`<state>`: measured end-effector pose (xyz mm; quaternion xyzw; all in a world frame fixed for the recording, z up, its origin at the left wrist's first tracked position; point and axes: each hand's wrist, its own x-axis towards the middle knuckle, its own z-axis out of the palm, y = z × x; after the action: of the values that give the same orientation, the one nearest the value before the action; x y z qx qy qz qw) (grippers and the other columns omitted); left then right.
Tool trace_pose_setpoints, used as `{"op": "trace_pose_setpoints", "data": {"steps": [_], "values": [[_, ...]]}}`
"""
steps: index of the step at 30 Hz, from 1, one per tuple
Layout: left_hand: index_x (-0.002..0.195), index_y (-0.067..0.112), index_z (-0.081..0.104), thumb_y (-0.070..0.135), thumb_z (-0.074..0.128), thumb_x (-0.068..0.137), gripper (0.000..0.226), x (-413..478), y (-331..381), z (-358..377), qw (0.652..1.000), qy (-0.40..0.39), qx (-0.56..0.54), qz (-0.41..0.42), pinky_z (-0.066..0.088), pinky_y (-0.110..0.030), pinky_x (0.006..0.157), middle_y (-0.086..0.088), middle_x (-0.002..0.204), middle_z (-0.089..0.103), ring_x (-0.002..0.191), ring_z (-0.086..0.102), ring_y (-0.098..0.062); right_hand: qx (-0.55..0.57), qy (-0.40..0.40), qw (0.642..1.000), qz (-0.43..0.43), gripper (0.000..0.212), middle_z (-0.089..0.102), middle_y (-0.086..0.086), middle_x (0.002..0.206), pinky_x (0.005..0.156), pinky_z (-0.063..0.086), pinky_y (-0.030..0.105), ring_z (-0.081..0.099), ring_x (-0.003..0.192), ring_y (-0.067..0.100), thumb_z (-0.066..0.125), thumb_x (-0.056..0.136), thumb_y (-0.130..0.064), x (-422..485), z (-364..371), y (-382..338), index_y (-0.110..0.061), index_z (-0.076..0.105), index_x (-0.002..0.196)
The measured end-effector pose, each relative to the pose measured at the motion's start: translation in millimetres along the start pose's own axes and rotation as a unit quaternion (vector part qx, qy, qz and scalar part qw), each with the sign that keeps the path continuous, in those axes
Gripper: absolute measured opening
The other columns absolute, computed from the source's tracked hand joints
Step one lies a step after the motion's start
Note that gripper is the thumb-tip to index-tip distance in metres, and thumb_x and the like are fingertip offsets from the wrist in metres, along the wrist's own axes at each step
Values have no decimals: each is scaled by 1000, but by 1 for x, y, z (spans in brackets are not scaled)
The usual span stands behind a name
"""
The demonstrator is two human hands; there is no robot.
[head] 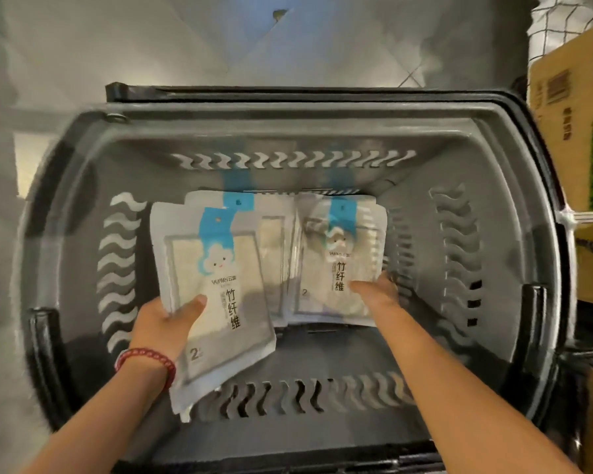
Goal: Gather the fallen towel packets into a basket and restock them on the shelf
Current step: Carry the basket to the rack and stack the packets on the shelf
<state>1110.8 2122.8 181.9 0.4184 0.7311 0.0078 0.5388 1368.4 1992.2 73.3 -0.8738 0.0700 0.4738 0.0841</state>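
Observation:
A grey plastic basket with wavy slots fills the view from above. My left hand grips a white towel packet with a blue hanging tab and a cloud logo, thumb on its front, lifted and tilted over the basket's left half. My right hand reaches inside on the right and holds the lower right edge of another towel packet, thumb on top. At least one more packet lies beneath, between the two. A red beaded bracelet circles my left wrist.
Cardboard boxes are stacked at the right, one behind black netting. The basket's black handles lie folded down at both sides. Pale tiled floor stretches beyond the basket's far rim.

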Motion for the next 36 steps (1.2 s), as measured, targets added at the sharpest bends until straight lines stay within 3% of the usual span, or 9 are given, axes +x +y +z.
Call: {"op": "trace_pose_setpoints", "data": {"steps": [6, 12, 17, 20, 24, 26, 29, 33, 36], "values": [[110, 11, 65, 16, 63, 87, 24, 7, -6, -1, 1000, -10, 10, -4, 44, -21, 60, 1, 89, 66, 74, 59, -5, 20, 9, 1000, -2, 69, 53, 17, 132, 98, 44, 36, 51, 121, 32, 77, 74, -25, 1, 23, 8, 1, 44, 129], [113, 12, 63, 16, 62, 88, 25, 11, -1, -1, 1000, -18, 13, -7, 43, -22, 58, 4, 86, 64, 72, 57, -5, -32, 22, 999, 21, 94, 31, 15, 148, 101, 38, 36, 32, 135, 34, 76, 75, -29, 3, 30, -2, -1, 19, 145], [106, 17, 64, 13, 61, 88, 18, 15, 0, -2, 1000, -25, 18, -6, 43, -21, 58, 2, 92, 66, 76, 59, -8, 45, 20, 998, 34, 72, 51, 15, 133, 98, 45, 41, 51, 121, 32, 78, 73, -25, 8, 27, 1, -2, 44, 132], [116, 11, 61, 13, 60, 89, 28, 13, 1, -1, 999, -15, 29, -11, 46, -27, 69, -8, 112, 66, 102, 61, -28, 152, -11, 988, 29, 47, 63, 16, 119, 94, 49, 46, 60, 108, 34, 75, 78, -16, -1, 27, 11, -2, 57, 119], [120, 9, 59, 12, 60, 89, 32, 11, 4, -3, 999, -2, 34, -13, 46, -40, 86, -13, 121, 63, 112, 57, -34, 295, 48, 954, -36, 34, 62, 15, 116, 92, 50, 45, 59, 107, 33, 60, 87, 1, -23, 26, 18, -3, 54, 119], [121, 11, 58, 13, 60, 89, 32, 8, 8, -5, 999, 2, 39, -21, 45, -44, 88, -12, 122, 62, 114, 55, -35, 342, 53, 937, -50, 36, 62, 12, 114, 81, 52, 36, 60, 98, 27, 55, 88, 3, -38, 20, 17, -7, 52, 123], [118, 11, 60, 15, 62, 88, 31, 5, 15, -8, 999, -2, 29, -35, 45, -43, 84, -14, 120, 63, 110, 57, -35, 364, 5, 928, -79, 33, 65, 4, 98, 70, 51, 31, 62, 90, 23, 51, 88, 9, -60, 8, 11, -19, 58, 103], [90, 25, 63, 26, 65, 85, 6, -1, 31, -5, 997, -53, -22, -57, 47, -30, 63, -5, 96, 70, 82, 64, -21, 350, -130, 917, -143, 38, 67, 7, 109, 84, 55, 40, 64, 100, 23, 50, 87, 11, -86, 2, -7, -12, 59, 116], [87, 27, 63, 33, 69, 77, 13, -6, 41, 0, 993, -90, -47, -62, 45, -29, 57, 1, 78, 71, 75, 65, -17, 309, -180, 918, -172, 35, 67, -5, 104, 79, 56, 29, 64, 97, 12, 53, 90, 2, -101, 15, -23, -28, 58, 107]]}}
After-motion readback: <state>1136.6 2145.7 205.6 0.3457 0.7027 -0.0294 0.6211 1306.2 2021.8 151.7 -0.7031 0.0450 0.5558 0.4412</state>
